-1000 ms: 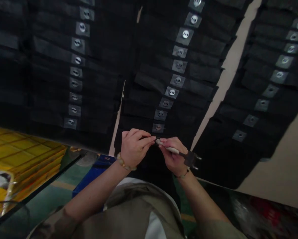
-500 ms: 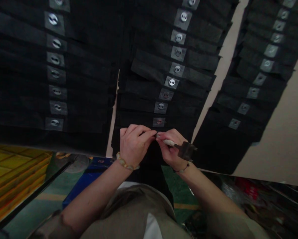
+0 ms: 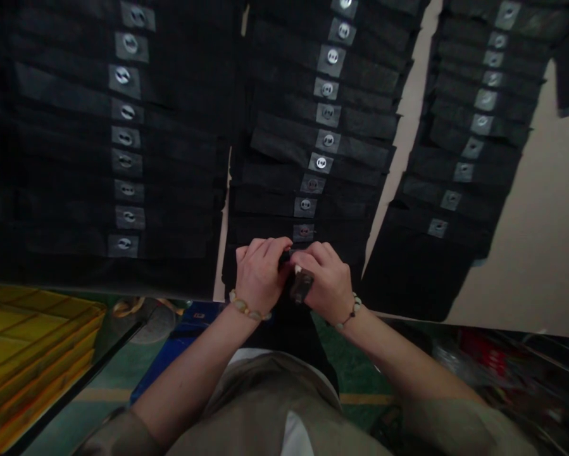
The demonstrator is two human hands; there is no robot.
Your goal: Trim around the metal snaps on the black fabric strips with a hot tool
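A stack of overlapping black fabric strips [image 3: 180, 158] runs up the view in three long columns. Each strip carries a grey square patch with a round, pale, button-like disc at its centre. The lowest strips of the middle column reach the person's hands, and the nearest patch, a dull grey square with a reddish-tinted disc [image 3: 304, 232], sits just above them.

A small tool with a dark flat metal head and a pale tip [image 3: 302, 284] lies between the hands, most of it hidden by the fingers. Its dark head points down toward the person. The right hand [image 3: 325, 278] is curled shut around the tool. The left hand [image 3: 260, 275] is also curled closed, its fingertips pressed on the edge of the black cloth right beside the tool, so the two grips nearly touch.

A beaded bracelet [image 3: 245, 308] circles the left wrist and a thin beaded cord [image 3: 349, 313] the right. A yellow plastic crate [image 3: 37, 329] and a blue box [image 3: 180, 358] sit below left, on a green floor [image 3: 360, 373]. A pale cream surface [image 3: 526, 253] shows behind the right column.
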